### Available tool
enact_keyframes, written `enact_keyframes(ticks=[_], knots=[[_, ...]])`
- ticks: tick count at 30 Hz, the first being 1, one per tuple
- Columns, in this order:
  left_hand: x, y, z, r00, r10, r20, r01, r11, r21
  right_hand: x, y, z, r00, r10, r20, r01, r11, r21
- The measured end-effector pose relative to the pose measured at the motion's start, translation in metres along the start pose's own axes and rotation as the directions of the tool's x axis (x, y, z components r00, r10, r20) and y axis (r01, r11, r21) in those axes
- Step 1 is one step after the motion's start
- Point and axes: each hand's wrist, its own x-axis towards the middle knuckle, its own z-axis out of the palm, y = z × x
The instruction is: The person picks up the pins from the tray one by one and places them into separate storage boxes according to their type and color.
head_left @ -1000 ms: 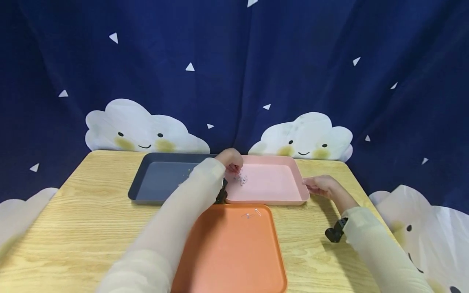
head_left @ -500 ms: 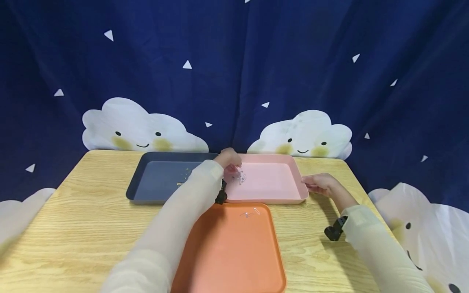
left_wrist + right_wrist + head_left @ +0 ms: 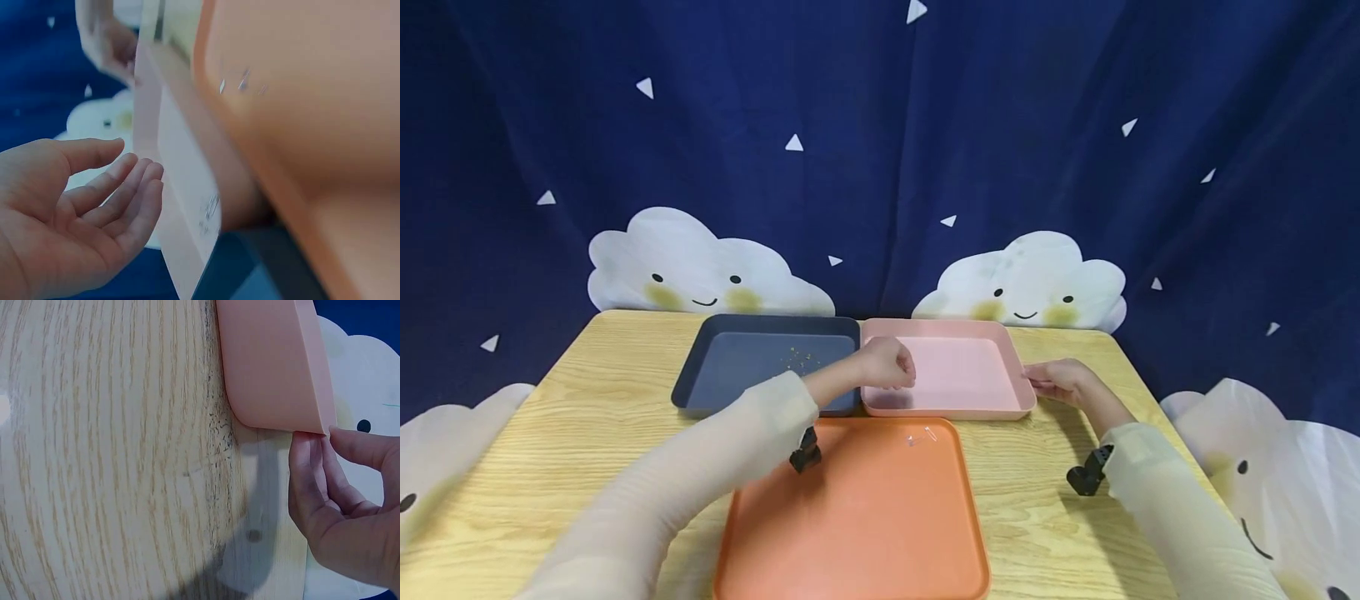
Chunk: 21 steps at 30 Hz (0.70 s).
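My left hand [image 3: 887, 364] hovers over the near left part of the pink tray [image 3: 966, 367]. In the left wrist view its fingers are loosely bent and apart from the thumb, with nothing between them. Several small silver wire pieces [image 3: 211, 206], perhaps pins or clips, lie in the pink tray; the hand hides them in the head view. My right hand [image 3: 1056, 379] pinches the tray's right rim between thumb and fingers, as the right wrist view shows. A few similar silver pieces [image 3: 930, 433] lie at the far right of the orange tray [image 3: 857, 517].
Left of the pink tray stands a dark blue-grey tray [image 3: 737, 358] with small gold-coloured bits [image 3: 797, 360]. All three trays sit close together on a wooden table [image 3: 595, 417]. Behind hangs a dark blue curtain [image 3: 850, 167] with clouds and triangles.
My left hand has drawn back from the silver pieces in the pink tray, toward me and slightly right. More of the orange tray shows. The right hand keeps its hold on the rim.
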Motion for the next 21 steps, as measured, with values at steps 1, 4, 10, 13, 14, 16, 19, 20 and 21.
enact_keyframes(ticks=[1,4,10,13,14,16,19,20,21], knots=[[-0.006,0.0,0.004,0.999,0.032,-0.006,-0.032,0.999,0.011,0.0,0.0,0.0,1.0,0.0,0.002,0.0,1.0,0.001],[-0.023,-0.001,0.018,0.995,0.102,0.005,-0.102,0.995,0.021,0.001,0.001,0.0,1.0,-0.002,0.002,0.002,1.0,-0.001],[-0.046,-0.009,0.048,0.966,0.239,0.097,-0.251,0.957,0.144,0.003,0.004,0.0,1.0,0.0,0.008,0.0,1.0,-0.005],[-0.05,-0.014,0.061,0.944,0.308,0.116,-0.328,0.905,0.27,0.003,0.005,0.0,1.0,-0.003,0.015,0.003,1.0,0.005],[-0.05,-0.016,0.064,0.938,0.328,0.112,-0.346,0.886,0.308,0.003,0.005,0.0,1.0,-0.002,0.015,0.002,1.0,0.007],[-0.05,-0.019,0.071,0.926,0.365,0.093,-0.372,0.846,0.381,0.003,0.005,0.0,1.0,0.002,0.013,-0.002,1.0,0.01],[-0.048,-0.021,0.078,0.92,0.389,0.046,-0.36,0.796,0.487,0.003,0.005,0.0,1.0,0.004,0.01,-0.004,1.0,0.01],[-0.047,-0.021,0.079,0.922,0.386,0.029,-0.345,0.785,0.514,0.003,0.005,0.0,1.0,0.001,0.012,-0.001,1.0,0.006],[-0.047,-0.021,0.08,0.925,0.381,0.015,-0.329,0.778,0.535,0.003,0.004,0.0,1.0,-0.001,0.013,0.001,1.0,0.006]])
